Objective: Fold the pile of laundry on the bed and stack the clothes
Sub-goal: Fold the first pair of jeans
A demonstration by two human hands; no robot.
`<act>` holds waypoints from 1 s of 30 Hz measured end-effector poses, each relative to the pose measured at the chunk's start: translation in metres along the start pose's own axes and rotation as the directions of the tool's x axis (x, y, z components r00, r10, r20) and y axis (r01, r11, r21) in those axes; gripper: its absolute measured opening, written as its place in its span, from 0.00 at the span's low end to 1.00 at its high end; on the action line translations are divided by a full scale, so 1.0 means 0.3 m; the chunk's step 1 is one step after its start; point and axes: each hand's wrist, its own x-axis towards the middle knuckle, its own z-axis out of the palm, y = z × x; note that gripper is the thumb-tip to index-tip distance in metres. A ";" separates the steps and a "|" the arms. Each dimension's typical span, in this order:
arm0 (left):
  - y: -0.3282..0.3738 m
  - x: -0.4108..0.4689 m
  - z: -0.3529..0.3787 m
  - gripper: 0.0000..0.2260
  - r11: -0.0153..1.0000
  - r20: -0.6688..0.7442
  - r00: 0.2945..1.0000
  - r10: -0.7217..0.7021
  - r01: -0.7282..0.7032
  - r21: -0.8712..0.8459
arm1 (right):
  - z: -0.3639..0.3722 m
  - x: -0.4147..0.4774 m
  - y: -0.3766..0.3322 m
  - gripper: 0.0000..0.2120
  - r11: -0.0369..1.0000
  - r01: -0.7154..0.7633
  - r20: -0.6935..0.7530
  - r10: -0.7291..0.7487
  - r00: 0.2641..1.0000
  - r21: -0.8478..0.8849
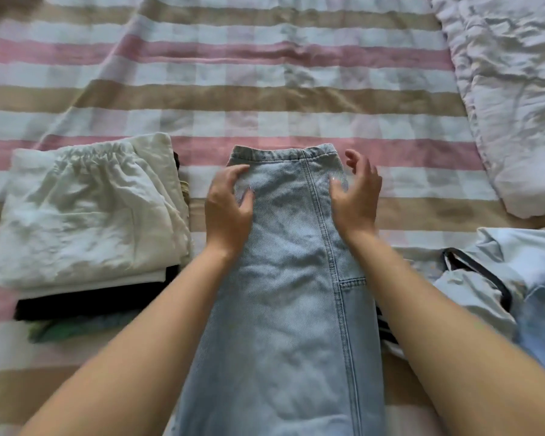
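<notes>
on the striped bedspread [265,96], left hand [228,202] and right hand [356,193] rest loose, ungripping fingers on the jeans [283,278], likely flattening them for folding beside the stack [85,215].

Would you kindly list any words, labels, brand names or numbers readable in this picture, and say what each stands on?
No text can be read anywhere.
The jeans show only seams and stitching, with no label in view.
The folded stack, the pale blue garment and the striped bed cover carry no print, only plain cloth and stripe patterns.
</notes>
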 end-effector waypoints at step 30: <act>-0.153 -1.408 -0.510 0.25 0.835 0.709 0.603 0.365 -0.549 0.036 | -0.601 -1.475 0.364 0.31 0.863 0.505 0.704 -0.351 0.617 -0.012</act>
